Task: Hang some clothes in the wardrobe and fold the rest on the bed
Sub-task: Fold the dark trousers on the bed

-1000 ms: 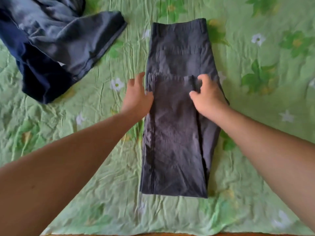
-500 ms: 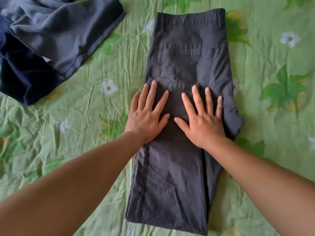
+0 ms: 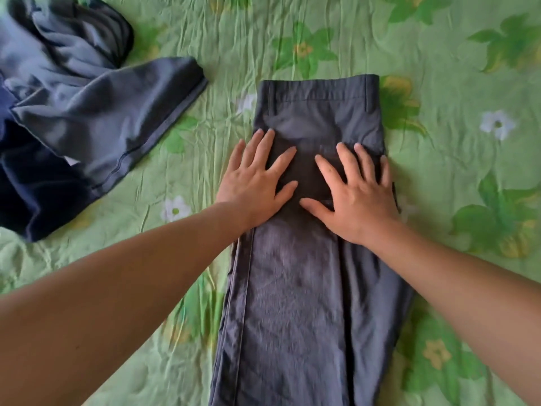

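clothes heap far left, sheet bare

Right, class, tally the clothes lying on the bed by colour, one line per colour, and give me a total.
Dark grey: 1, the trousers
Blue-grey: 1, the blue-grey garment, crumpled at the upper left
Navy: 1, the navy garment, partly under the blue-grey one
Total: 3, as far as the heap at the left lets one tell

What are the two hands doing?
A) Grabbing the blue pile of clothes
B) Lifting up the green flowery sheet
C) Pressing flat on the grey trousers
C: the left hand and the right hand both lie with fingers spread flat on the grey trousers.
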